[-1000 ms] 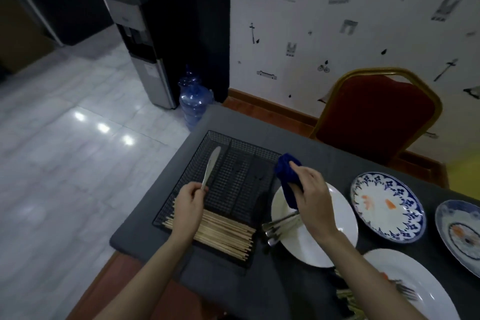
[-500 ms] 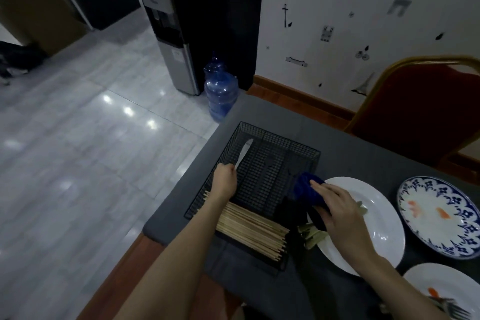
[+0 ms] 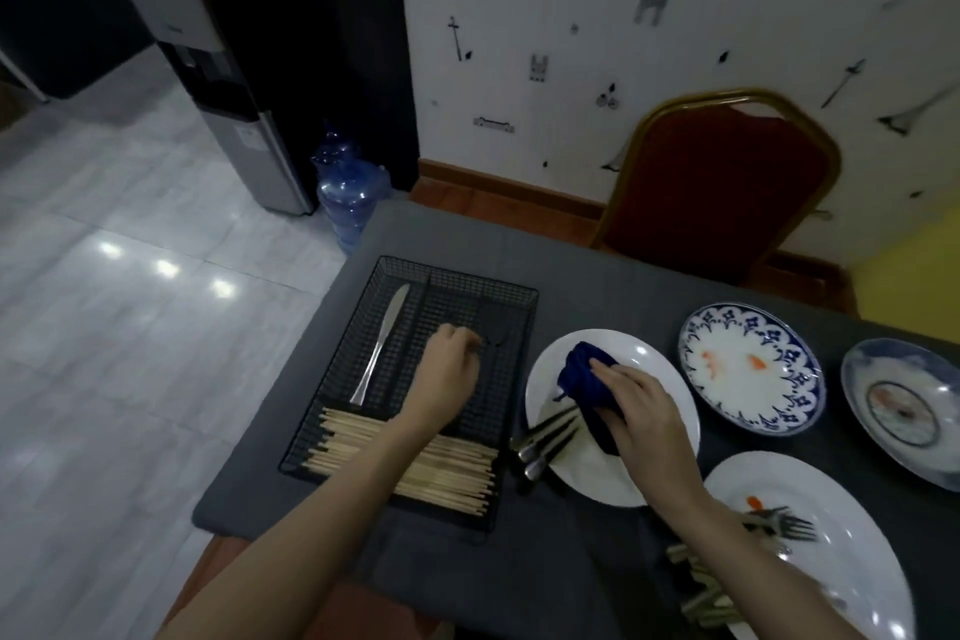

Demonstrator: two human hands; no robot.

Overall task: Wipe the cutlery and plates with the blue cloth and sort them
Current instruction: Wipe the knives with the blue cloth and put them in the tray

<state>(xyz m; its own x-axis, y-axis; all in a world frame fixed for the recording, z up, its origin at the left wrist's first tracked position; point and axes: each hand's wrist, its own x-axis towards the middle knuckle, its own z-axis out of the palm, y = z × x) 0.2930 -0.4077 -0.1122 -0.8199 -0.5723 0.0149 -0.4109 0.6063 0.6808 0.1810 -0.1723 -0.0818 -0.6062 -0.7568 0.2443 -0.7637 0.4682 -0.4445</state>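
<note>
Blue cloth point(image 3: 589, 387), bunched, sits on the plain white round plate point(image 3: 654, 364) at about 3 o'clock from the tray. My right hand point(image 3: 641, 413) lies on top of it, grip curled over the cloth and pressing it onto the plate. Three dark-handled metal utensils point(image 3: 545, 439) lie across the plate's 8 o'clock rim, handles sticking out over the dark grey bench point(image 3: 597, 286).

My left hand point(image 3: 449, 369) is over the middle of the black wire-mesh cutlery tray point(image 3: 457, 276), fingers loosely curled, nothing clearly held; can't tell if the fingertips touch the mesh. Silver table knife point(image 3: 379, 346) lies in the tray's left compartment, blade toward 12 o'clock. Bundle of pale wooden chopsticks point(image 3: 415, 463) fills the tray's near compartment, lying crosswise.

Blue-and-white patterned plate point(image 3: 750, 366) with orange smears at 3 o'clock of the white plate, just beside it. Another patterned dish point(image 3: 904, 411) further right, cut by the edge. White oval plate point(image 3: 831, 561) at 5 o'clock holds a metal fork point(image 3: 779, 525) and more utensils, blurred. Red chair with gold frame point(image 3: 722, 187) at 12 o'clock behind the bench.
</note>
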